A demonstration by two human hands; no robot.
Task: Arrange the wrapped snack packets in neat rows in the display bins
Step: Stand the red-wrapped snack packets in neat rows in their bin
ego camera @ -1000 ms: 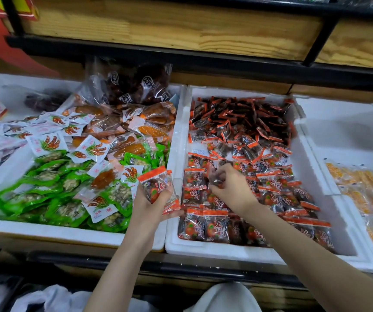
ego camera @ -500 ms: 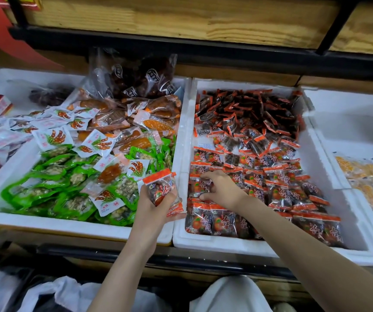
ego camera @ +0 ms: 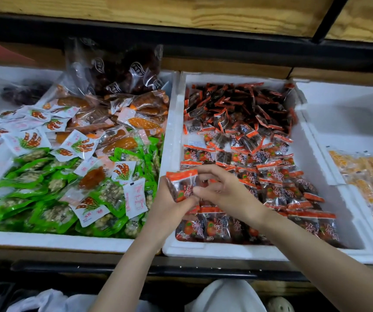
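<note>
Stack of snack packets (ego camera: 182, 184), orange-edged, upright in the left hand (ego camera: 167, 210), fingers curled round it, over the front-left corner of the middle foam bin (ego camera: 226, 251). Right hand (ego camera: 226, 194) alongside, touching, fingertips pinching the same stack. Packet rows (ego camera: 271, 183) lie in the bin.

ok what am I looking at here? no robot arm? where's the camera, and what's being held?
There is no machine here. A person works with bare hands, and the single picture comes from a wide-angle camera on their head, looking forward and down.

The left hand grips a small stack of orange-topped packets. The right hand pinches the stack's right edge.

Below them is the middle foam bin. It has the same packets in rows at the front and a loose heap behind. The left bin holds mixed green, white and orange packets. The right bin holds yellow ones.
</note>
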